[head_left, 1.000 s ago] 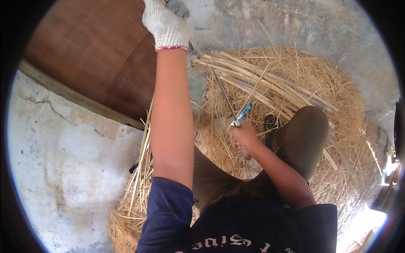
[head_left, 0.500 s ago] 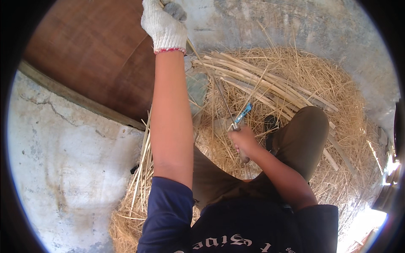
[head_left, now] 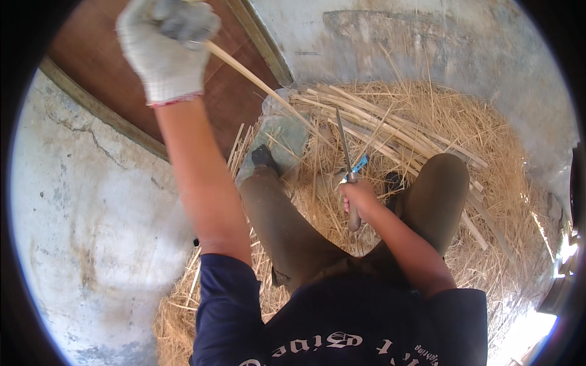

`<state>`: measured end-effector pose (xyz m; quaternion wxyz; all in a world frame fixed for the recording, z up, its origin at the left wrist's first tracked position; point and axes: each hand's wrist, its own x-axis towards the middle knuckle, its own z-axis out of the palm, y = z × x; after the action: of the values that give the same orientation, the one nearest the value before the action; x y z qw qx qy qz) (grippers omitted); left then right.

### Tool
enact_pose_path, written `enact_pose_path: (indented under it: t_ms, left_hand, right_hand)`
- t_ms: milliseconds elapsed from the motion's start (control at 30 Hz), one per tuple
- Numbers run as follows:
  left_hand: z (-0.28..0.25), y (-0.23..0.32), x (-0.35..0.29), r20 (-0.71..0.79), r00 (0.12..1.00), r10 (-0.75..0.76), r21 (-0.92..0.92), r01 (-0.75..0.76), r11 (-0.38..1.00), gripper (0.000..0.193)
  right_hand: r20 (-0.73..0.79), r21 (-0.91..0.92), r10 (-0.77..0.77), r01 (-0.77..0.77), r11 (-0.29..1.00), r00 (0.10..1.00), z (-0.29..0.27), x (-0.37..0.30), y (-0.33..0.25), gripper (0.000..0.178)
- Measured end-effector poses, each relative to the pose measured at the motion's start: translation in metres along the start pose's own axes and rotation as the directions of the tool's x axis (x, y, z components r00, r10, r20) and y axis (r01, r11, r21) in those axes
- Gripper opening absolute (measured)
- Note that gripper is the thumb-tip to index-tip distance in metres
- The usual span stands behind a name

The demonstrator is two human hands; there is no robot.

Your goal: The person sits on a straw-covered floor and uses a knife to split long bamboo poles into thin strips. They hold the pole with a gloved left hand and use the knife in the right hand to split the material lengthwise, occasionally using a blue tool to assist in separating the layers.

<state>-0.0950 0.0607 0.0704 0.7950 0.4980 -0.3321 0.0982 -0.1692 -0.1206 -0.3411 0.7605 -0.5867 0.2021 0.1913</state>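
My left hand [head_left: 174, 52], in a white knitted glove with a grey palm, is raised at the upper left, fingers closed round a pale bamboo strip [head_left: 256, 81]. The strip slants from the glove down toward the straw by my feet. Between my knees, my bare right hand [head_left: 360, 200] grips a knife [head_left: 343, 140] by its wooden handle, the narrow blade pointing up and away from me. Close beside the blade's base is a blue tool [head_left: 361, 163]; whether my hand touches it cannot be seen.
Pale split strips [head_left: 390, 128] lie in a bundle on straw-like shavings [head_left: 500, 165] ahead and to the right. A brown panel [head_left: 226, 91] in a wooden frame and a stained wall [head_left: 91, 213] stand to the left. My left foot [head_left: 264, 157] rests by a greenish slab [head_left: 284, 131].
My left hand has swung left with the strip, showing more of it. The knife is now more upright, and my right hand has shifted slightly to the right.
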Motion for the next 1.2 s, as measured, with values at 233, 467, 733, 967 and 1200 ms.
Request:
enact_pose_path:
  t_ms: [233, 467, 733, 967, 1200]
  left_hand:
    - [-0.012, 0.003, -0.010, -0.059, 0.997, -0.057, 0.135, 0.065, 0.989, 0.039]
    - [-0.049, -0.050, -0.026, -0.105, 0.972, -0.209, 0.043, 0.214, 0.976, 0.030]
    - [-0.014, 0.015, -0.017, 0.102, 0.995, -0.015, -0.018, 0.016, 1.000, 0.026]
    - [-0.023, -0.028, -0.028, 0.061, 0.997, 0.046, 0.155, -0.055, 0.986, 0.026]
    - [-0.024, -0.027, -0.013, -0.002, 0.999, -0.040, 0.065, 0.040, 0.997, 0.028]
  right_hand:
    - [0.107, -0.401, -0.269, 0.289, 0.869, 0.957, 0.003, -0.002, -0.001, 0.031]
    - [0.085, -0.294, -0.551, 0.550, 0.782, 0.830, 0.014, -0.012, 0.000, 0.032]
    - [0.129, 0.271, -0.259, 0.218, 0.938, 0.957, 0.012, -0.087, -0.012, 0.015]
    - [0.109, 0.090, -0.284, 0.275, 0.957, 0.953, 0.007, -0.073, 0.012, 0.015]
    - [0.008, 0.131, -0.388, 0.384, 0.914, 0.922, 0.015, -0.079, 0.018, 0.018]
